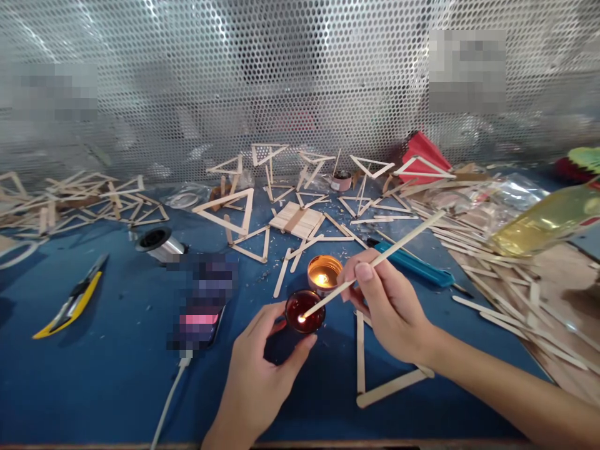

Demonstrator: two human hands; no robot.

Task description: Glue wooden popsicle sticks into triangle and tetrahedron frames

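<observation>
My left hand (262, 362) curls round a small round tin (304, 310) of dark red liquid, thumb and fingers on its rim. My right hand (382, 300) pinches a long thin wooden stick (403, 240), its lower tip dipped into that tin. Just behind stands its golden lid or a second tin (323, 272). Under my right wrist lies a triangle of flat wooden sticks (375, 381) on the blue table (107, 375).
Several stick triangles (229, 212) and loose sticks (506, 275) litter the table. A yellow utility knife (70, 300) lies left, a blue one (417, 265) right. A phone (201, 306) with cable, a tape roll (157, 240), a yellow bottle (548, 222) and a perforated metal screen (300, 81) behind.
</observation>
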